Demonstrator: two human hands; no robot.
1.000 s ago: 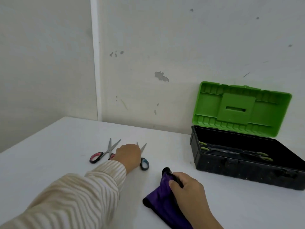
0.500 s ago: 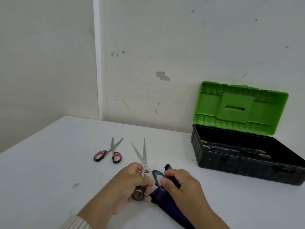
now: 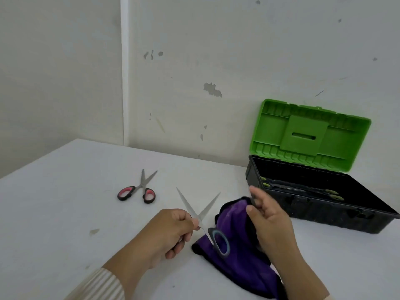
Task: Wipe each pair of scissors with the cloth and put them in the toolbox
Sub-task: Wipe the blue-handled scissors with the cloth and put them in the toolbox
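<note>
The pair of steel scissors with grey-and-blue handles is held above the white tabletop, blades spread in a V and pointing away from the person. The left hand has its fingers pinched together on the scissors near the pivot; one handle loop hangs free to the right, over the cloth, and the other is hidden in the hand. The purple cloth with a dark edge lies partly on the table just right of the scissors, and the right hand is clamped on its upper edge, thumb and fingers closed over the fabric and lifting that end. A striped cream sleeve covers the left forearm.

Farther left on the table, well apart from both hands, a second pair of scissors with black-and-pink handles lies flat with its blades slightly open.

To the right stands the black plastic toolbox, its bright green lid raised and leaning back against the pale, scuffed wall. Inside the box, along the bottom, lie scissors with yellow-green handles; how many pairs is hard to tell in the dark interior.
</note>
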